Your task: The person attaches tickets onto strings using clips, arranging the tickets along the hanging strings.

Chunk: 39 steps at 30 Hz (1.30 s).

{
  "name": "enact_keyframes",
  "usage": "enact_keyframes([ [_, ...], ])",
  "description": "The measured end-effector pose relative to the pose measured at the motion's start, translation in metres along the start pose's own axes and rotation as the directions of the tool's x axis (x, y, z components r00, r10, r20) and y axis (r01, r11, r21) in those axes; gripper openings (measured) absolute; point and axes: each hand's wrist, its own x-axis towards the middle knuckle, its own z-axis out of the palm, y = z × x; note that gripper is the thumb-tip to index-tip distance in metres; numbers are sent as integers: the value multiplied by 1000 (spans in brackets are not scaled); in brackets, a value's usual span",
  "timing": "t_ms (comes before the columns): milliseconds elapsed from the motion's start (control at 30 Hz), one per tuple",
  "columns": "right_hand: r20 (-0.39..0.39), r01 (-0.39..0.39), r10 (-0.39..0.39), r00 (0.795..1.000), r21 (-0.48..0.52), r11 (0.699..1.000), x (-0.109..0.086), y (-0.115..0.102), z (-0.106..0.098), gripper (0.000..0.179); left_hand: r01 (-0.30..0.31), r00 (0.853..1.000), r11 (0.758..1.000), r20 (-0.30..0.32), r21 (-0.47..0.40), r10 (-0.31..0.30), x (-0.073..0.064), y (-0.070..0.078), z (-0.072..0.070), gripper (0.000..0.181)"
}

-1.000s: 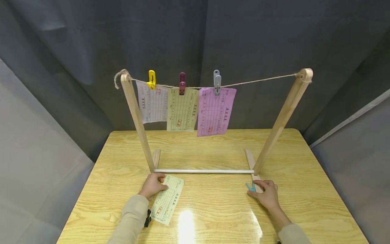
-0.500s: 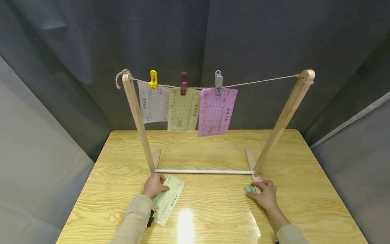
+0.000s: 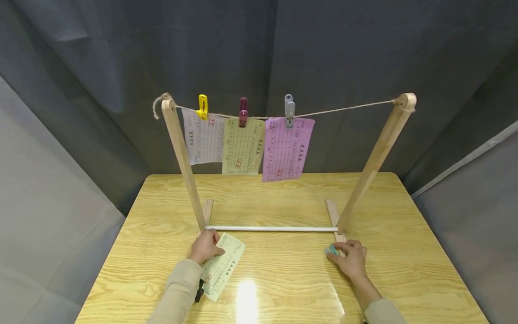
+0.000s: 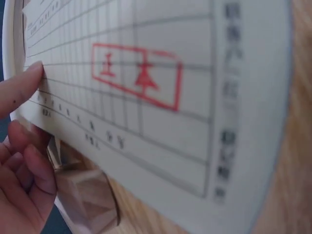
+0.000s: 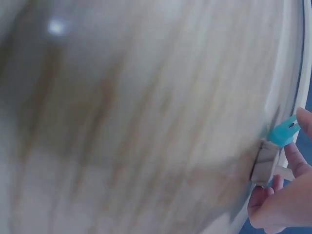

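At the left front of the table my left hand [image 3: 206, 247] pinches a pale green printed slip [image 3: 226, 263] by its left edge, thumb on the printed face. The left wrist view shows the slip's red boxed stamp [image 4: 136, 75] close up, with the slip tilted off the wood. On the right, the thumb and fingers of my right hand [image 3: 351, 261] pinch a turquoise clothespin [image 5: 283, 132] beside the stand's right foot [image 5: 264, 163]. The hand partly hides the clothespin in the head view.
A wooden stand carries a string [image 3: 344, 109] between its left post [image 3: 182, 162] and right post [image 3: 376, 162]. White [image 3: 204, 139], yellow-green [image 3: 243, 148] and pink [image 3: 288, 150] slips hang there under yellow, maroon and grey clothespins. A white rod [image 3: 271, 228] joins the posts low down.
My left hand has shifted slightly right, and the slip's lower end has swung a little. The clothespin has turned slightly between my right fingers, which remain at nearly the same spot.
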Motion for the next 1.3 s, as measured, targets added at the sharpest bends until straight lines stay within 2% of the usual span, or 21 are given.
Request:
enact_keyframes([
  [167, 27, -75, 73, 997, 91, 993, 0, -5, -6, 48, -12, 1000, 1000, 4, -5, 12, 0, -1, -2, 39],
  [267, 27, -92, 89, 996, 138, 986, 0, -9, -11, 48, -35, 999, 999, 3, -34, 35, 0, -2, -3, 32],
  [400, 44, -127, 120, 992, 230, 965, -1, -14, -16, 50, -112, 994, 992, -16, -57, 111, 1, -4, -4, 14],
  [533, 84, -164, 146, 986, 276, 947, -1, -20, -22, 52, -182, 983, 982, -40, -56, 180, 1, -3, -7, 21],
  [833, 92, -171, 151, 984, 271, 947, 0, -28, -27, 53, -244, 967, 966, -91, -86, 236, -3, 5, -18, 18],
  [967, 98, -155, 132, 986, 299, 942, -3, -32, -30, 51, -249, 966, 963, -91, -104, 240, -6, 9, -22, 14],
  [1133, 125, -145, 104, 987, 384, 912, -5, -36, -34, 48, -256, 966, 956, -82, -141, 247, -9, 16, -27, 9],
  [1300, 155, -156, 98, 983, 420, 894, -9, -39, -37, 48, -282, 959, 945, -68, -169, 274, -16, 23, -31, 3],
])
